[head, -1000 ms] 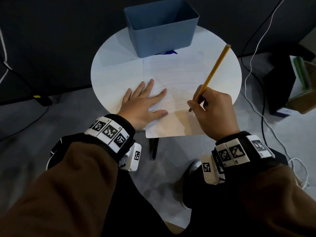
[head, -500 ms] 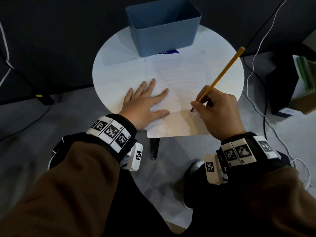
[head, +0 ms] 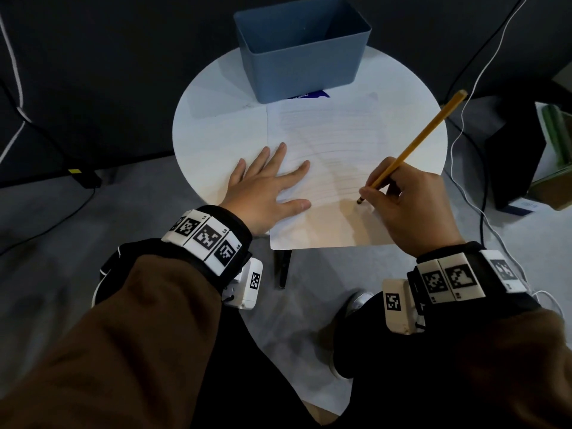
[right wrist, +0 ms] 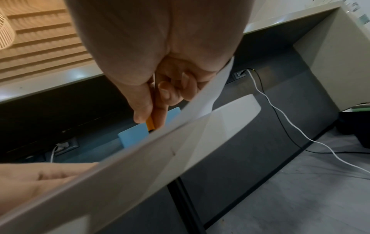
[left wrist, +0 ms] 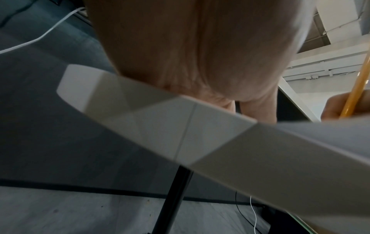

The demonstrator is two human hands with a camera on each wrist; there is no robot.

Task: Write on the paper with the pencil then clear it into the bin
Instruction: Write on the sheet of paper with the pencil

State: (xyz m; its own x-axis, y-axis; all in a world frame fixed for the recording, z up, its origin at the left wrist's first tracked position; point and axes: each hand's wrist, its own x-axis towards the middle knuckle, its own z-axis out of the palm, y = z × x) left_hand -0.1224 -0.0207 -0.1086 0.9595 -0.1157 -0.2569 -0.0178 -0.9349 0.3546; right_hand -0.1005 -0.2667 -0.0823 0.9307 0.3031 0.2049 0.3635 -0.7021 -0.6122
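A lined white paper [head: 334, 140] lies on the round white table [head: 216, 128], its near edge hanging past the table's rim. My left hand [head: 266, 187] lies flat on the sheet's left side, fingers spread. My right hand [head: 405, 199] grips a yellow pencil [head: 421, 137] low on its shaft, with the tip touching the paper's lower right part. The pencil leans up and to the right. In the right wrist view the pencil [right wrist: 150, 122] shows between thumb and fingers above the paper [right wrist: 140, 156]. A blue bin [head: 301, 48] stands at the table's far side.
A blue card [head: 309, 95] peeks out from under the bin. White and black cables [head: 464, 125] run over the grey floor on the right. A dark box with green items [head: 554, 144] stands at the right. The table's black leg [head: 283, 267] shows under the paper's near edge.
My right hand has shifted slightly right along the paper's lower part, and the pencil's top has swung further right. The left hand has stayed flat on the sheet.
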